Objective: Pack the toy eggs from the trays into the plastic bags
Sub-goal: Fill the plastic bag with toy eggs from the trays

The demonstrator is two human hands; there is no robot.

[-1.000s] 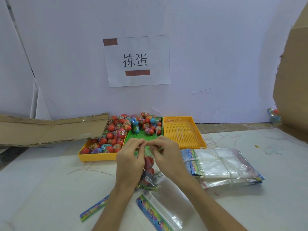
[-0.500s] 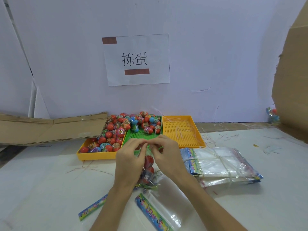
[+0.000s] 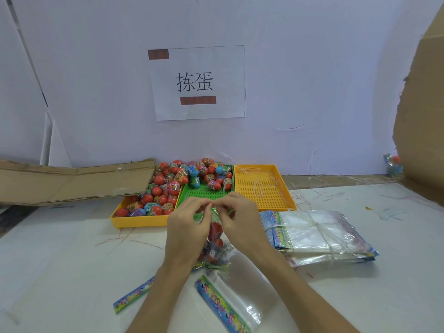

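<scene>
A clear plastic bag [image 3: 215, 239] with several red toy eggs inside stands upright on the table in front of me. My left hand [image 3: 186, 227] and my right hand [image 3: 240, 221] both pinch its top edge, fingertips close together. Behind them, loose toy eggs [image 3: 165, 188] fill the left yellow tray [image 3: 139, 221] and the back of the green tray [image 3: 204, 191]. The right yellow tray [image 3: 262, 188] holds only thin strings. An empty bag with a colourful header [image 3: 230, 306] lies flat near me.
A tied stack of empty bags [image 3: 317, 236] lies right of my hands. A loose header strip [image 3: 133, 294] lies at the lower left. Flattened cardboard [image 3: 72, 181] leans at the left, a cardboard box [image 3: 422, 116] at the right. A filled bag [image 3: 392, 164] sits at the far right.
Both hands stay at the bag's top edge with only small finger movement. The view has shifted slightly.
</scene>
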